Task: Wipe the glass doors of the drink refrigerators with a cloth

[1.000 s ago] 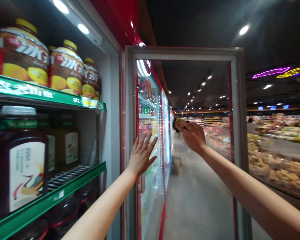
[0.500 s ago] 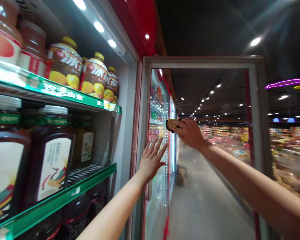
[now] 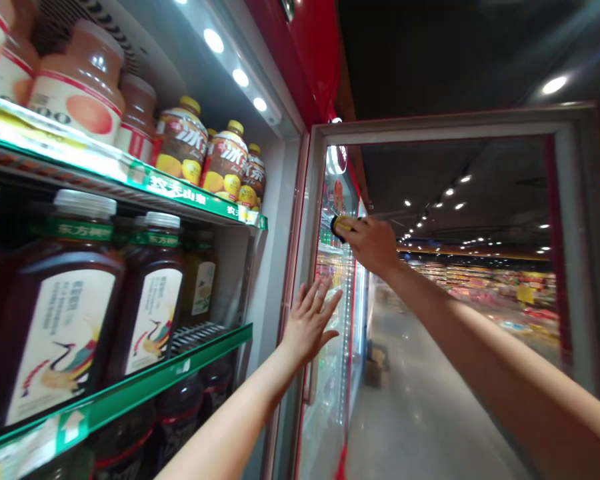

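Right hand (image 3: 373,245): fingers closed on small black-and-yellow pad (image 3: 339,227), against grey-framed clear glass door (image 3: 445,128). Left hand (image 3: 307,325): released, fingers spread, near door's left edge.

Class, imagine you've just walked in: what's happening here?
A person stands at an open fridge. Their right hand grips a small yellow and black object up at the glass door. The left hand, lower down and holding nothing, spreads its fingers near the hinge side; whether it touches the glass is unclear. Bottles stand on the shelves to the left.
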`<state>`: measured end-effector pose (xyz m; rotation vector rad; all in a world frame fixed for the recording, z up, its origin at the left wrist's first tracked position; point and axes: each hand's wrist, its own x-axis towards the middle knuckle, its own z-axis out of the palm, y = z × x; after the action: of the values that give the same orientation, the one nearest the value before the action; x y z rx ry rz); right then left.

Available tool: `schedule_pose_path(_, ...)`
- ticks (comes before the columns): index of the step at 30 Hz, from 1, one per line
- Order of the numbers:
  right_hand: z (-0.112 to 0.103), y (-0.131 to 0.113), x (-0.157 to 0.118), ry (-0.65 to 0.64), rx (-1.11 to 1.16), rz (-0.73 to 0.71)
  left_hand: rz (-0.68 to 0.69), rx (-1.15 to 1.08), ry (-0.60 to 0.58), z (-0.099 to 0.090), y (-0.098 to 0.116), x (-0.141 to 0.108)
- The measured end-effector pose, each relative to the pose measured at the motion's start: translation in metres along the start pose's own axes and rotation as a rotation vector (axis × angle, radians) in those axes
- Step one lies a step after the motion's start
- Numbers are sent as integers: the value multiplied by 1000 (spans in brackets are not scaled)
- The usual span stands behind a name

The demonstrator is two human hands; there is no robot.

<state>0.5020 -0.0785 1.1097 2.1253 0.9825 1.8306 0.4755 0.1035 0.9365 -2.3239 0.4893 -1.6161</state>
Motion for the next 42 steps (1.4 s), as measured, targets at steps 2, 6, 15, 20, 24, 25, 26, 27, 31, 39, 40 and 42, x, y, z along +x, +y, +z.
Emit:
schedule_pose_path(2, -1, -3, 24, 28, 7, 121, -42, 19, -14, -5, -4, -1)
schedule_pose_path(6, 7, -32, 33, -2, 56, 78, -68, 57, -60, -18, -11, -7)
schedule_pose_path(15, 16, -50, -19, 74, 160, -88, -149, 99, -127, -25, -21, -30)
schedule_pose_path(20, 24, -57, 7, 24, 115, -367, -145, 108, -104, -18, -22, -31)
schedule_pose_path(24, 20, -57, 40, -18, 88, -159, -135, 111, -111, -19, -22, -31)
schedule_pose_path(25, 19, -58, 42, -17, 90, -119, -138, 110, -120, -19, -21, -30)
schedule_pose_path(26, 19, -62, 39, -13, 94, -100, -144, 109, -128, -20, -21, -31)
schedule_pose_path(27, 20, -66, 33, -9, 100, -105, -154, 109, -135, -21, -20, -32)
schedule_pose_path(31, 25, -84, -9, -42, 143, -327, -201, 105, -140, -24, -17, -39)
schedule_pose_path(39, 14, -40, 46, 47, 67, -24, -198, 99, -112, -35, -19, -35)
schedule_pose_path(40, 13, -40, 47, 57, 53, 20, -209, 98, -107, -35, -19, -34)
schedule_pose_path(42, 14, -49, 28, 55, 18, 34, -234, 94, -104, -35, -18, -34)
